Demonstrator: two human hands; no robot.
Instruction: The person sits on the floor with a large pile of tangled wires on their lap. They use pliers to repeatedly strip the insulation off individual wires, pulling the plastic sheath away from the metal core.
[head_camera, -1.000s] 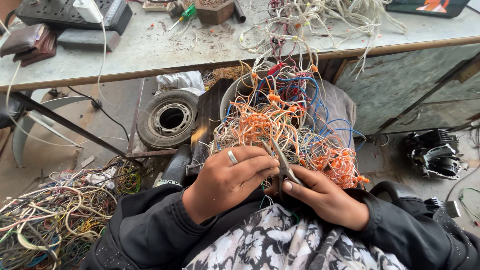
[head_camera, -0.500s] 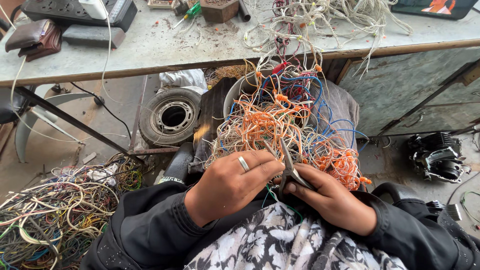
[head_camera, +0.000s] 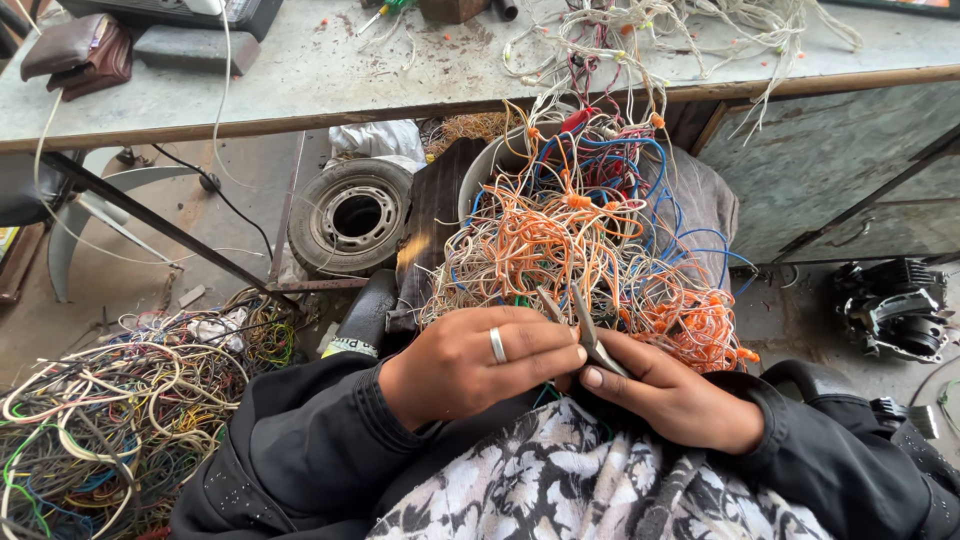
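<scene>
A big tangle of orange, white, blue and red wires (head_camera: 590, 230) lies heaped on my lap in the middle of the view. My left hand (head_camera: 470, 362), with a ring on one finger, is closed on strands at the near edge of the tangle. My right hand (head_camera: 672, 390) holds a pair of metal scissors (head_camera: 585, 325), whose blades point up into the wires between both hands. The fingertips of the two hands nearly touch. Black sleeves and a black-and-white patterned cloth (head_camera: 560, 480) fill the bottom of the view.
A grey workbench (head_camera: 330, 70) runs across the top with more pale wires (head_camera: 680, 40), a brown wallet (head_camera: 75, 55) and tools. Below it lie a small tyre (head_camera: 352, 215), a second wire pile (head_camera: 110, 410) at left, and a black motor part (head_camera: 895, 305) at right.
Both hands stay together at the tangle's near edge; the left fingers have shifted slightly over the strands and the scissors have tilted a little. The view has moved a bit.
</scene>
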